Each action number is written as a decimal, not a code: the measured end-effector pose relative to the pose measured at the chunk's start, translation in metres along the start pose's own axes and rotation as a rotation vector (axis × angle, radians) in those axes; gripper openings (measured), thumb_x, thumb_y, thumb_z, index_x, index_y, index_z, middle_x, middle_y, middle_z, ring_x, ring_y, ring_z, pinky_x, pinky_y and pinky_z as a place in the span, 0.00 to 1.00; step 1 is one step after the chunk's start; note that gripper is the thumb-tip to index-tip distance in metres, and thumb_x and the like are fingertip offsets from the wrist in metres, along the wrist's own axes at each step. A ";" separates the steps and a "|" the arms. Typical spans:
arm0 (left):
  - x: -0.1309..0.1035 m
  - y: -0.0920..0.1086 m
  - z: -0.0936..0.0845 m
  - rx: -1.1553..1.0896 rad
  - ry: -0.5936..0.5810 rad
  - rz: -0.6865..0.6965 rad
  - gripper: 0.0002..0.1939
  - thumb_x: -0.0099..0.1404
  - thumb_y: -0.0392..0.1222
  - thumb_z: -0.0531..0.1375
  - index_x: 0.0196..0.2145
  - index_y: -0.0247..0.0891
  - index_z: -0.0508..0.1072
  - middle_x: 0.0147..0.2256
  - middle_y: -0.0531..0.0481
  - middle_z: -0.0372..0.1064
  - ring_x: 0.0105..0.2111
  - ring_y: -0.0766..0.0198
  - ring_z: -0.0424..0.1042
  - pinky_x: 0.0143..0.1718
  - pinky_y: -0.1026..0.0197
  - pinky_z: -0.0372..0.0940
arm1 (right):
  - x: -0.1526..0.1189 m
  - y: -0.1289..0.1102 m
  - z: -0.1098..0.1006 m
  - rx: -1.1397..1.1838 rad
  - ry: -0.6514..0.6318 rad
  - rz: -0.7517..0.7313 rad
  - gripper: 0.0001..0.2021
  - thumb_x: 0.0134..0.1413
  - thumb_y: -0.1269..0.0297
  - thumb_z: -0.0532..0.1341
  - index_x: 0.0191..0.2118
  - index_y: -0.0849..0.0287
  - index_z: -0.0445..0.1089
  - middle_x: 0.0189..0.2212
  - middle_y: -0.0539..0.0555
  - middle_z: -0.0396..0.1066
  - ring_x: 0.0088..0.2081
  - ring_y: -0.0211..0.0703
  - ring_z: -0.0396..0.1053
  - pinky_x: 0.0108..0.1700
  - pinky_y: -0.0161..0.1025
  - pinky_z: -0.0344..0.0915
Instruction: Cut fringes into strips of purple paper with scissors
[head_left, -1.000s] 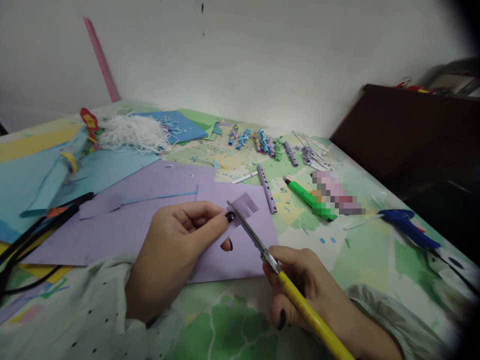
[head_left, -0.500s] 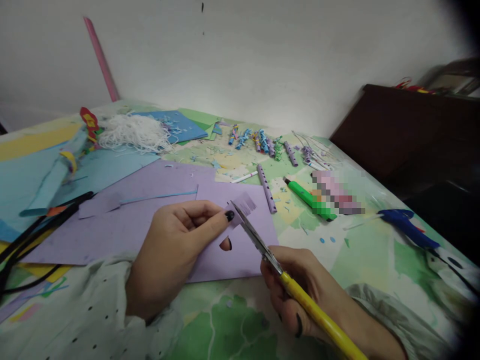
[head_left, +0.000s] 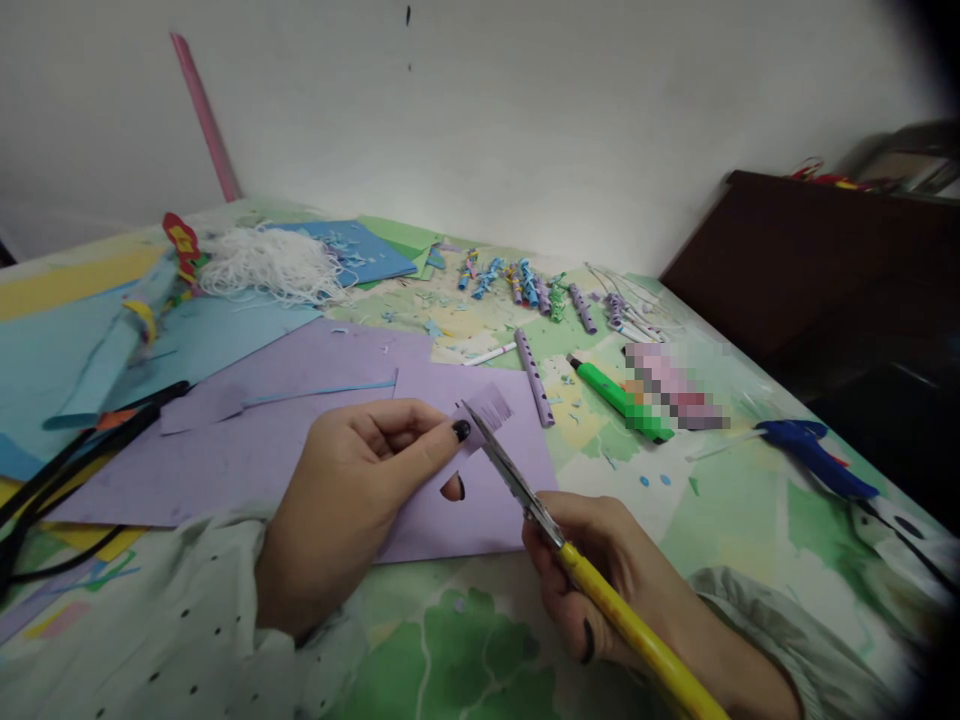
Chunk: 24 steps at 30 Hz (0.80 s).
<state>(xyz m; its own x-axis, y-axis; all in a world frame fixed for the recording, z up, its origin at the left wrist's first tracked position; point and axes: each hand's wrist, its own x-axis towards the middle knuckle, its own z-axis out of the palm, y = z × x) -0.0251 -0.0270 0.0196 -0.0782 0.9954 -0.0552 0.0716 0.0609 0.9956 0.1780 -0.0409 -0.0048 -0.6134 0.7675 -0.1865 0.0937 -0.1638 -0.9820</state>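
Between thumb and fingers, my left hand (head_left: 367, 490) pinches a small purple paper strip (head_left: 491, 408) whose far end is cut into a fine fringe. My right hand (head_left: 592, 580) is closed round the yellow handles of a pair of scissors (head_left: 517, 480). The blades lie across the strip just beside my left thumb, looking nearly closed. Underneath is a larger purple sheet (head_left: 465, 535) on the table. Past the strip's fringed end rests a rolled purple paper tube (head_left: 534, 378) with dark spots.
Several small fringed paper rolls (head_left: 525, 283) lie at the back. A green utility knife (head_left: 619, 398) and a blue-handled tool (head_left: 814, 460) are to the right. White string (head_left: 274, 265) is heaped at back left, near a light-blue paper roll (head_left: 105, 360). Black cords (head_left: 67, 465) lie at left.
Both hands stay in nearly the same place. My right thumb has shifted slightly on the scissors' handles, and the blades look closer together.
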 end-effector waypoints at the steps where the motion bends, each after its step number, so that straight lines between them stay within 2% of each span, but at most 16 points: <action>1: 0.000 0.001 0.000 0.003 -0.001 0.001 0.10 0.55 0.41 0.63 0.18 0.40 0.74 0.17 0.57 0.69 0.19 0.69 0.63 0.22 0.67 0.55 | 0.000 0.000 0.000 -0.003 0.002 0.001 0.29 0.42 0.41 0.68 0.24 0.57 0.52 0.21 0.42 0.43 0.22 0.31 0.43 0.21 0.33 0.39; 4: -0.001 0.002 0.000 0.007 0.008 0.001 0.11 0.55 0.41 0.63 0.17 0.40 0.74 0.16 0.56 0.69 0.19 0.69 0.63 0.22 0.67 0.55 | 0.000 -0.001 0.001 -0.027 0.024 -0.005 0.30 0.40 0.38 0.68 0.24 0.57 0.52 0.21 0.43 0.43 0.22 0.32 0.44 0.21 0.33 0.41; 17: -0.001 -0.001 0.000 -0.015 0.001 0.012 0.11 0.56 0.39 0.62 0.17 0.39 0.73 0.17 0.57 0.68 0.19 0.70 0.63 0.22 0.68 0.55 | 0.002 -0.006 0.003 -0.066 0.039 -0.023 0.31 0.39 0.35 0.66 0.22 0.56 0.51 0.18 0.41 0.44 0.20 0.30 0.43 0.19 0.32 0.41; 24: 0.000 -0.002 0.000 -0.025 -0.004 0.014 0.11 0.56 0.39 0.62 0.17 0.39 0.73 0.17 0.57 0.68 0.20 0.70 0.63 0.23 0.67 0.56 | 0.003 -0.005 0.002 -0.127 0.052 -0.042 0.31 0.41 0.35 0.65 0.22 0.57 0.52 0.19 0.42 0.45 0.22 0.32 0.42 0.21 0.34 0.40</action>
<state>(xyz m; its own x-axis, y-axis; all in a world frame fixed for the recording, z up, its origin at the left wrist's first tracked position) -0.0254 -0.0271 0.0179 -0.0732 0.9964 -0.0419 0.0479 0.0455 0.9978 0.1739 -0.0391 -0.0004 -0.5781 0.8034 -0.1428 0.1691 -0.0532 -0.9842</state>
